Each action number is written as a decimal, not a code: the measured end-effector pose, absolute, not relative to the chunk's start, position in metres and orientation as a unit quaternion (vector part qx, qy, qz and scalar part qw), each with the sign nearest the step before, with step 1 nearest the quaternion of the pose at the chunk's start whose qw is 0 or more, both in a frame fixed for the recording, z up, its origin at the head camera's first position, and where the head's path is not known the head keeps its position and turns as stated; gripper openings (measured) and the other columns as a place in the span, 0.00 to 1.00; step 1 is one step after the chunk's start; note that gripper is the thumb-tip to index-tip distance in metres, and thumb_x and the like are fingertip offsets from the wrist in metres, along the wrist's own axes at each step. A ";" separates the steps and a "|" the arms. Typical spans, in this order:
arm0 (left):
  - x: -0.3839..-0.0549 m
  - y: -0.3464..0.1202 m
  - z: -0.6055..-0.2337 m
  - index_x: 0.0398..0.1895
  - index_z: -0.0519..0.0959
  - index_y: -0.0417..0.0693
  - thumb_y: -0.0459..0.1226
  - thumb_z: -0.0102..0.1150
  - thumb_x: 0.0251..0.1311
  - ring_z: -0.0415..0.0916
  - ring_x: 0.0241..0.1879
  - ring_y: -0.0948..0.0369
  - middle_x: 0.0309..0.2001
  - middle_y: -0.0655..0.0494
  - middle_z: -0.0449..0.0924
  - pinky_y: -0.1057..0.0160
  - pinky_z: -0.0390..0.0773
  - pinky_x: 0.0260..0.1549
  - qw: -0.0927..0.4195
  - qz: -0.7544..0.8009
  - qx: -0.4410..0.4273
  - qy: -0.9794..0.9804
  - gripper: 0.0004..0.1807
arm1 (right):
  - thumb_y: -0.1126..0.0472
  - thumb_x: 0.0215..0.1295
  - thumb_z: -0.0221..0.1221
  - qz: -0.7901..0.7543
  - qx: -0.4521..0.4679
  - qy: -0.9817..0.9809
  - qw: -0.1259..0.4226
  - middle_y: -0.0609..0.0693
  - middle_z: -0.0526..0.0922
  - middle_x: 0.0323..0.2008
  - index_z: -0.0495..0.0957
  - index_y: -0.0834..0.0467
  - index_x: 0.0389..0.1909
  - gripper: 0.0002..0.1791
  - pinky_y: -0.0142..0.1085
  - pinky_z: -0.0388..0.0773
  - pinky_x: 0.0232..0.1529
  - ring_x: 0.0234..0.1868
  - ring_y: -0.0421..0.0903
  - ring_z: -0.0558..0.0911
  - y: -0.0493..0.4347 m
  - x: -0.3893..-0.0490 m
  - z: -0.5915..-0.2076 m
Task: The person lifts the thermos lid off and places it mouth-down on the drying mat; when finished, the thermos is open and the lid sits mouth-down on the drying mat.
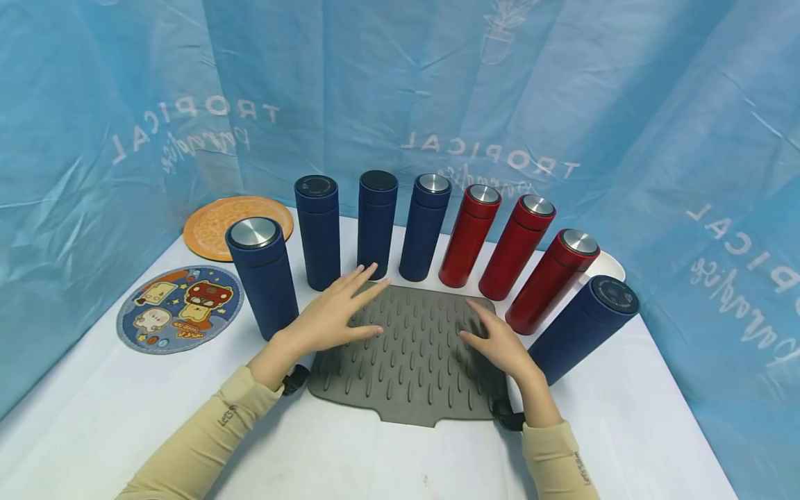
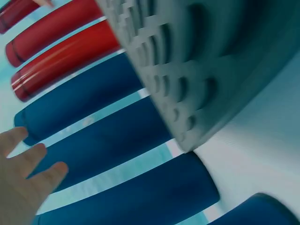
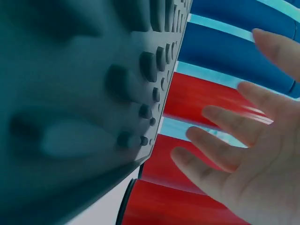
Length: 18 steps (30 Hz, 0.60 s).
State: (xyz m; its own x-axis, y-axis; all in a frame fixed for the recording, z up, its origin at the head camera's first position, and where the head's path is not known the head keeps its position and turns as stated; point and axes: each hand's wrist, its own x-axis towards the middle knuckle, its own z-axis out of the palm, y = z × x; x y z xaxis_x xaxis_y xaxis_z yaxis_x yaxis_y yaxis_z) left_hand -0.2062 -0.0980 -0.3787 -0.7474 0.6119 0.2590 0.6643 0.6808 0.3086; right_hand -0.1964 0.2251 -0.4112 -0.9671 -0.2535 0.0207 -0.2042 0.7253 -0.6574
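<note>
Over the grey ridged mat (image 1: 406, 347) both bare hands hover with fingers spread, holding nothing. The left hand (image 1: 334, 312) is above the mat's left part, close to the blue flasks; its fingers (image 2: 44, 180) show in the left wrist view. Above the mat's right edge is the right hand (image 1: 500, 344), its palm (image 3: 267, 164) showing in the right wrist view. Around the mat stand several dark blue flasks, among them one at the left (image 1: 265, 285) and one at the right (image 1: 578, 330), plus three red flasks, the middle one (image 1: 515, 246) between the others.
Left of the flasks lie a round cartoon-print mat (image 1: 181, 309) and an orange round mat (image 1: 234, 222). A white dish (image 1: 609, 267) is partly hidden behind the right flasks. Blue curtains (image 1: 375, 90) hang around the white-covered table (image 1: 325, 458).
</note>
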 end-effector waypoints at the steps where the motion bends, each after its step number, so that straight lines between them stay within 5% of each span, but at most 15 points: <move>1: -0.205 -0.099 -0.375 0.72 0.49 0.60 0.57 0.54 0.57 0.39 0.71 0.50 0.73 0.51 0.38 0.44 0.48 0.65 0.084 -0.202 -0.353 -0.910 0.42 | 0.55 0.60 0.59 -0.345 -0.121 0.930 0.035 0.57 0.64 0.65 0.57 0.53 0.69 0.36 0.60 0.61 0.58 0.66 0.57 0.61 0.226 -0.197 -0.412; 9: -0.194 -0.107 -0.343 0.67 0.62 0.52 0.59 0.44 0.62 0.48 0.69 0.47 0.70 0.46 0.54 0.45 0.54 0.64 0.320 -0.249 -0.415 -0.814 0.34 | 0.60 0.58 0.61 -0.323 -0.116 0.939 0.028 0.59 0.67 0.62 0.63 0.59 0.65 0.33 0.58 0.62 0.59 0.65 0.59 0.63 0.232 -0.197 -0.422; 18: -0.187 -0.125 -0.308 0.54 0.77 0.50 0.49 0.56 0.59 0.59 0.65 0.48 0.60 0.49 0.70 0.44 0.57 0.62 0.567 -0.337 -0.354 -0.663 0.22 | 0.60 0.59 0.60 -0.312 -0.119 0.942 0.030 0.59 0.70 0.60 0.67 0.59 0.63 0.30 0.57 0.63 0.59 0.63 0.58 0.66 0.235 -0.199 -0.425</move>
State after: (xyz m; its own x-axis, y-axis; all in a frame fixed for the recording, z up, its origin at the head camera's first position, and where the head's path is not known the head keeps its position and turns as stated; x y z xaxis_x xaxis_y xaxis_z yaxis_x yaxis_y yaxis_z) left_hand -0.1870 -0.1247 -0.3076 -0.1072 0.0868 0.9904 0.8511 0.5229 0.0463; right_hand -0.1994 0.2355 -0.4249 -0.9701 -0.2422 0.0179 -0.2050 0.7769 -0.5954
